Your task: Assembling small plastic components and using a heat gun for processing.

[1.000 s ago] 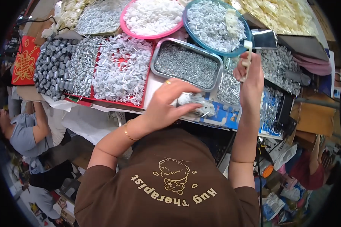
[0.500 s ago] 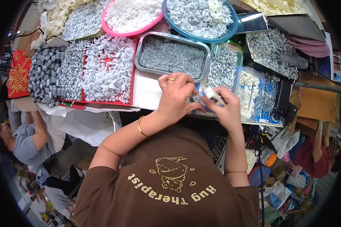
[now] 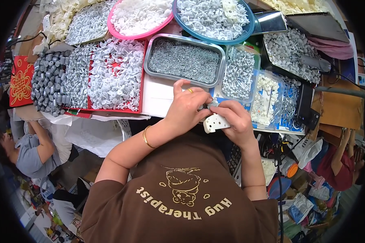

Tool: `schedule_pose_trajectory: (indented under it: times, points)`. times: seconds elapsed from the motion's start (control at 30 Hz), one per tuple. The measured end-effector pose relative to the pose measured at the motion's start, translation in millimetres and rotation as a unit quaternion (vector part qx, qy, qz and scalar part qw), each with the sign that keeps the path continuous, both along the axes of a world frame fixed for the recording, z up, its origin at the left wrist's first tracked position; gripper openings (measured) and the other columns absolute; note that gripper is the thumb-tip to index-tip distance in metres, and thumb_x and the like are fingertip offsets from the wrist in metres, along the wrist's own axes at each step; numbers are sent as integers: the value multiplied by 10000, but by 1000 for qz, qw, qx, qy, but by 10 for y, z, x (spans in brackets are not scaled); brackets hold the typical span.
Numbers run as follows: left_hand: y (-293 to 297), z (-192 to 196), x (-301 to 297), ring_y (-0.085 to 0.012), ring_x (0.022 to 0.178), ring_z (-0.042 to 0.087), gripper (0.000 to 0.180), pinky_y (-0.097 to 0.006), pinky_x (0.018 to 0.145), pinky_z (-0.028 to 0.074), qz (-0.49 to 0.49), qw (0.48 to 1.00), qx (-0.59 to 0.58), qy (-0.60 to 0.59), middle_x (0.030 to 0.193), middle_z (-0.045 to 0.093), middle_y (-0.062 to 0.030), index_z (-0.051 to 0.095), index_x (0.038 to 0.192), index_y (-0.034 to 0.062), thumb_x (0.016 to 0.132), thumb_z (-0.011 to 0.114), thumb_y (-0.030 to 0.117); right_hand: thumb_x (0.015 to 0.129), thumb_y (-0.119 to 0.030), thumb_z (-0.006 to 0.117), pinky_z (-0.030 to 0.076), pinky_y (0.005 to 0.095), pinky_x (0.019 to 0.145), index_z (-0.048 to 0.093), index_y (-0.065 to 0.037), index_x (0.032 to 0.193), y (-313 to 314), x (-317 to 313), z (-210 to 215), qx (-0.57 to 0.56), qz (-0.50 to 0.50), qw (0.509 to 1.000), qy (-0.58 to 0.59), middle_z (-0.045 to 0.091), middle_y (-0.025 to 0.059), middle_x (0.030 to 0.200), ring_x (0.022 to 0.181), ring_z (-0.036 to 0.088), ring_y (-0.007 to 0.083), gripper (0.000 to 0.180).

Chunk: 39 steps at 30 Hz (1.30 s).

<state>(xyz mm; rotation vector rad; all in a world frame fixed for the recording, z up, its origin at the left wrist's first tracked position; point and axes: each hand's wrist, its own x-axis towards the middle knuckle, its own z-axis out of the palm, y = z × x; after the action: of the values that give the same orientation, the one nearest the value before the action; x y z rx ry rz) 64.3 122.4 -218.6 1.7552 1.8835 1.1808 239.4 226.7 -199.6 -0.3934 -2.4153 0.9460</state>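
A cream plastic block with round holes [image 3: 217, 123] is gripped in my right hand [image 3: 238, 123], its holed face turned toward my body. Close beside it, my left hand [image 3: 187, 106] has its thumb and fingers pinched together near the right fingertips. Between the two hands sits a small greyish piece [image 3: 212, 104], mostly hidden by the fingers. Just beyond them stands a metal tray of small screws [image 3: 222, 73]. To its right is a clear tub of longer screws with pale heads [image 3: 247, 95].
A red box [image 3: 142, 81] of white plastic-headed pins is at left, beside grey cylindrical caps [image 3: 48, 81]. Pink [image 3: 110, 24] and teal [image 3: 253, 25] basins of white parts stand at the back. Another tub holds small cream pieces [image 3: 265, 97]. Other people work at both sides.
My right hand has turned and come slightly nearer my body, so the block's holed face now shows. My left hand stays almost in place, with one finger raised more.
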Motion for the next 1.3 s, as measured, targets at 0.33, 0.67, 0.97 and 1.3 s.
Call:
schedule_pose_trajectory:
  times: [0.33, 0.67, 0.97, 1.3]
  points:
    - [6, 0, -16, -173, 921, 677, 274, -483, 1038, 315, -8, 1000, 9, 19, 842, 691, 27, 651, 900, 99, 687, 823, 107, 694, 45, 739, 533, 364, 700, 722, -29, 1013, -15, 12, -66, -9, -3, 1000, 10, 652, 122, 942, 838, 656, 293, 329]
    - [-117, 163, -19, -188, 1002, 664, 512, -454, 1017, 328, 28, 998, 4, 48, 1011, 733, -4, 677, 1101, 90, 692, 871, 329, 1070, -226, 503, 468, 268, 696, 448, -17, 1221, 0, 118, -42, -393, -162, 901, 83, 582, 84, 1008, 793, 539, 103, 264]
    - [-397, 112, -392, -152, 957, 703, 193, -436, 1049, 312, 29, 994, -90, -60, 1024, 768, 14, 740, 982, 137, 807, 806, 184, 787, -61, 803, 466, 390, 930, 670, -20, 1187, -251, -204, 49, 14, -114, 993, 26, 663, 138, 1119, 1043, 600, 310, 423]
    - [-381, 177, -441, -159, 978, 676, 177, -420, 1048, 275, 13, 984, -132, -120, 1034, 755, -7, 623, 907, 88, 818, 776, 99, 765, -91, 814, 483, 400, 898, 729, -51, 1142, -222, -279, 95, -53, -79, 995, -25, 697, 97, 1106, 1018, 612, 296, 388]
